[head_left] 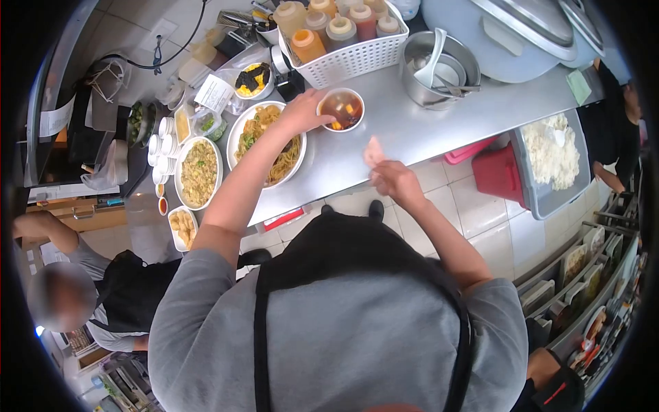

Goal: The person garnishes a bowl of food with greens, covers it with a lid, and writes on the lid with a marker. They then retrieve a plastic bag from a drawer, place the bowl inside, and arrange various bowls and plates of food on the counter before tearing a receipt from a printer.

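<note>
A white bowl of brown soup with pale cubes (341, 110) stands on the steel counter (343, 161). My left hand (307, 113) reaches over the bowl's left rim, fingers apart, with nothing visible in it. To the right of the bowl, my right hand (396, 180) is closed at the counter's front edge, its fingers on a small pinkish piece (374, 151) that I cannot identify. A plate of noodles (283, 161) lies under my left forearm. Left of it are an oval plate of fried rice (199, 175) and a dish of fried pieces (182, 228).
A white basket of sauce bottles (350, 58) and a steel pot with ladles (439, 69) stand behind. At right are a grey tub of white rice (551, 154) and a red bin (498, 175). A co-worker (137, 281) stands at left; others are at the right edge.
</note>
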Demonstrator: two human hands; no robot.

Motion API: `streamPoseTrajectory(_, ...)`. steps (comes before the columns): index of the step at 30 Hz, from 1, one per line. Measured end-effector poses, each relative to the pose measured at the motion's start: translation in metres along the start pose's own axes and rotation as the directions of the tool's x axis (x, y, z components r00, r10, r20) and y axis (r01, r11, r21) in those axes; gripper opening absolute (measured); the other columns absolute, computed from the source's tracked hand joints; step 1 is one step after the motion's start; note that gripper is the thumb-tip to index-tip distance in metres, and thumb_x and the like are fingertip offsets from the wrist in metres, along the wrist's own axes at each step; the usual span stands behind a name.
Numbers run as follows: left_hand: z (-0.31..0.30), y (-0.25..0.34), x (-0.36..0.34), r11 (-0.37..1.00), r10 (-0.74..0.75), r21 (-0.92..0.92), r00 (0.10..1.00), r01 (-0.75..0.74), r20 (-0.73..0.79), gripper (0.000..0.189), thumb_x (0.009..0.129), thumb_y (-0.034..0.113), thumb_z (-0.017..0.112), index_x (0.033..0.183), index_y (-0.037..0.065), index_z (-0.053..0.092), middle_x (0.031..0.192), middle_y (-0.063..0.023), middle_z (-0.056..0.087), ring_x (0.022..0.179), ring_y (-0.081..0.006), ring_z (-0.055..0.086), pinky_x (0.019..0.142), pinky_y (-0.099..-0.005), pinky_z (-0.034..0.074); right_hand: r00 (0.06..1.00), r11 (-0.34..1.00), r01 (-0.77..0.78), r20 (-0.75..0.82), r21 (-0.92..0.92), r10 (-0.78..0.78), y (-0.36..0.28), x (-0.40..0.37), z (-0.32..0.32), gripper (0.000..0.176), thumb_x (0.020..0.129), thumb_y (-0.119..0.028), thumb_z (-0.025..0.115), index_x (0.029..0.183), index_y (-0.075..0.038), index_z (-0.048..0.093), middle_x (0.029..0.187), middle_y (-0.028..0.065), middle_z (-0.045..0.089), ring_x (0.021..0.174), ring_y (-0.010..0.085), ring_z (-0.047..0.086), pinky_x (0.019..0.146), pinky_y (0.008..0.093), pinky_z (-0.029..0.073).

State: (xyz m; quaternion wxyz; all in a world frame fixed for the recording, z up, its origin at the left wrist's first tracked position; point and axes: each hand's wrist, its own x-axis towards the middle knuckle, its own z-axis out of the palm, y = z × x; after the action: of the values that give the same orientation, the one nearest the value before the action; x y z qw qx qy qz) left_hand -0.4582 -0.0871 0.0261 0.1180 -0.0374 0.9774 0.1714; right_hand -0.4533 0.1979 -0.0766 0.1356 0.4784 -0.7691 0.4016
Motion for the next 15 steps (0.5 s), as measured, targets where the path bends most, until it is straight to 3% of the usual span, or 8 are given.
streamPoseTrajectory(2,-0.007,0.004,-0.003,0.999,-0.032,0.0,0.999,0.032,-0.014,0.071,0.073,0.038,0.066,0.13,0.007,0.038,0.129,-0.0173,0.041,0.118,-0.031,0.041,0.098,-0.0365,0.035,0.93,0.941,-0.334,0.175,0.046,0.322,0.004,0.031,-0.007,0.016,0.073,-0.006,0.057,0.088,-0.004,0.063,0.089,0.0174,0.062,0.079,0.0318,0.06,0.072,0.0388,0.047)
streamPoseTrajectory(3,-0.008,0.004,-0.003,0.999,-0.045,-0.008,0.999,0.044,-0.024,0.071,0.073,0.038,0.066,0.13,0.006,0.038,0.128,-0.0174,0.041,0.118,-0.0316,0.041,0.098,-0.0371,0.034,0.964,0.963,-0.267,-0.026,-0.03,0.266,0.014,0.058,-0.011,0.012,0.073,-0.009,0.059,0.083,-0.003,0.065,0.082,0.0152,0.063,0.077,0.031,0.06,0.071,0.0381,0.047)
streamPoseTrajectory(5,-0.008,0.008,-0.003,0.999,-0.053,-0.014,0.998,0.053,-0.042,0.071,0.073,0.038,0.066,0.129,0.006,0.038,0.128,-0.0175,0.041,0.118,-0.0317,0.04,0.098,-0.0371,0.034,0.973,0.953,-0.163,-0.2,-0.257,0.113,0.05,0.115,-0.002,0.017,0.076,-0.018,0.058,0.082,-0.003,0.065,0.078,0.0143,0.062,0.077,0.0305,0.06,0.073,0.0415,0.046)
streamPoseTrajectory(7,-0.006,0.013,0.0,0.999,-0.052,-0.013,0.998,0.052,-0.043,0.07,0.072,0.037,0.067,0.129,0.005,0.039,0.128,-0.0178,0.042,0.119,-0.0314,0.039,0.099,-0.0367,0.033,0.979,0.853,-0.16,0.03,-0.497,0.201,0.117,0.136,0.065,0.03,0.08,-0.028,0.054,0.089,0.0,0.062,0.089,0.0172,0.061,0.091,0.0314,0.057,0.084,0.0438,0.042)
streamPoseTrajectory(8,-0.003,0.009,0.005,1.0,-0.023,-0.012,0.999,0.022,-0.024,0.076,0.069,0.037,0.07,0.13,0.006,0.037,0.13,-0.0192,0.039,0.12,-0.0325,0.038,0.1,-0.0368,0.032,0.982,0.852,-0.154,0.022,-0.5,0.19,0.126,0.133,0.082,0.03,0.08,-0.028,0.054,0.089,0.0,0.062,0.089,0.0172,0.061,0.091,0.0314,0.057,0.084,0.0438,0.042)
streamPoseTrajectory(10,-0.006,0.014,0.007,0.998,0.063,-0.004,0.998,-0.063,-0.013,0.085,0.063,0.039,0.074,0.132,0.007,0.034,0.133,-0.0207,0.035,0.123,-0.0356,0.034,0.103,-0.0382,0.029,0.984,0.684,-0.17,-0.16,-0.709,0.078,0.136,0.136,0.102,0.04,0.082,-0.034,0.05,0.094,0.003,0.058,0.104,0.023,0.055,0.106,0.0353,0.049,0.096,0.0454,0.034)
streamPoseTrajectory(11,-0.01,0.016,0.009,0.994,0.111,-0.023,0.993,-0.11,0.046,0.097,0.057,0.039,0.077,0.135,0.01,0.028,0.139,-0.0207,0.025,0.127,-0.0375,0.026,0.105,-0.0409,0.025,0.98,0.731,-0.2,-0.15,-0.653,0.134,0.137,0.133,0.108,0.046,0.082,-0.036,0.052,0.099,0.006,0.054,0.112,0.0271,0.048,0.114,0.0391,0.041,0.102,0.0442,0.028)
streamPoseTrajectory(15,-0.006,0.016,0.017,0.968,0.235,0.065,0.966,-0.243,0.104,0.109,0.05,0.035,0.081,0.138,0.014,0.02,0.144,-0.0169,0.012,0.131,-0.0363,0.016,0.106,-0.0441,0.021,0.976,0.796,-0.214,-0.152,-0.567,0.154,0.115,0.109,0.093,0.048,0.081,-0.035,0.054,0.101,0.008,0.053,0.112,0.0275,0.048,0.111,0.04,0.043,0.1,0.045,0.031)
